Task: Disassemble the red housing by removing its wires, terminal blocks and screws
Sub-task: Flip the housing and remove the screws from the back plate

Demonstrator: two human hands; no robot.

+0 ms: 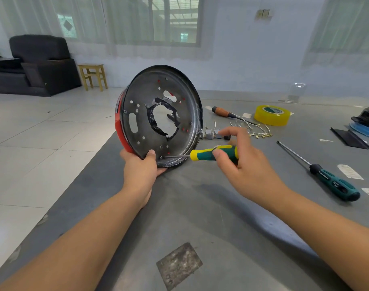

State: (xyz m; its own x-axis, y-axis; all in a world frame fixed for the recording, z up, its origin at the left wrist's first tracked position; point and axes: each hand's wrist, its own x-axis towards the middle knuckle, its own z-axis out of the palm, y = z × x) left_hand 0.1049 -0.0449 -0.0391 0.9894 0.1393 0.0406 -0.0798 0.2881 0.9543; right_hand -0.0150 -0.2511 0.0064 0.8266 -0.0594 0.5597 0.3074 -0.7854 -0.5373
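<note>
The red housing, a round pan with a dark metal inside and a large hole in its middle, stands on edge on the grey table. My left hand grips its lower rim, thumb on the inner face. My right hand holds a yellow-and-green screwdriver whose tip sits on a screw near the lower rim. Behind the housing lie grey terminal blocks and loose white wires with brass ends.
A long green-handled screwdriver lies at the right. A wood-handled screwdriver and a yellow tape roll lie farther back. Black and blue parts sit at the right edge. The table's left edge drops to a tiled floor.
</note>
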